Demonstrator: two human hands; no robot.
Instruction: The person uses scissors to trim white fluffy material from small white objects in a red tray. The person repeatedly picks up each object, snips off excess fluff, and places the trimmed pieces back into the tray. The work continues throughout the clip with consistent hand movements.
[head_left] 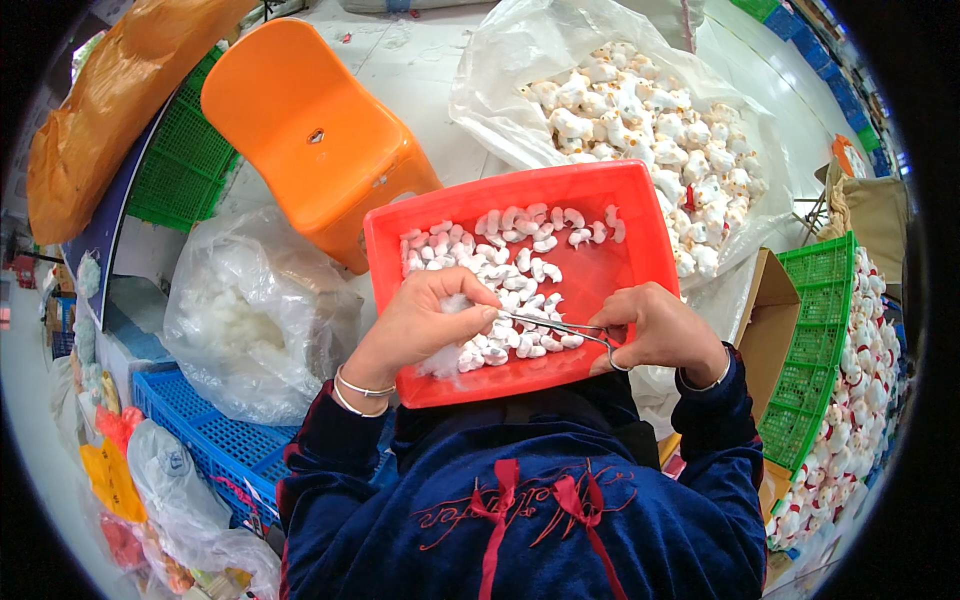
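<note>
In my right hand (662,325) are slim metal forceps (562,326), with finger and thumb at the ring handles. Their tips point left and meet the pinched thumb and forefinger of my left hand (420,322). White fluffy stuffing (440,362) shows in and below that left hand; whether a small white piece is also pinched at the forceps' tips, I cannot make out. Both hands are over a red plastic tray (655,225) against my body. Many small curved white stuffed pieces (500,262) lie loose in it, mostly toward the left and middle.
An orange chair (300,130) stands beyond the tray. A clear bag of stuffing (240,320) sits at left by a blue crate (215,430). Far right, a big plastic bag holds white plush pieces (640,110). A cardboard box (768,320) and green crate (805,350) are at right.
</note>
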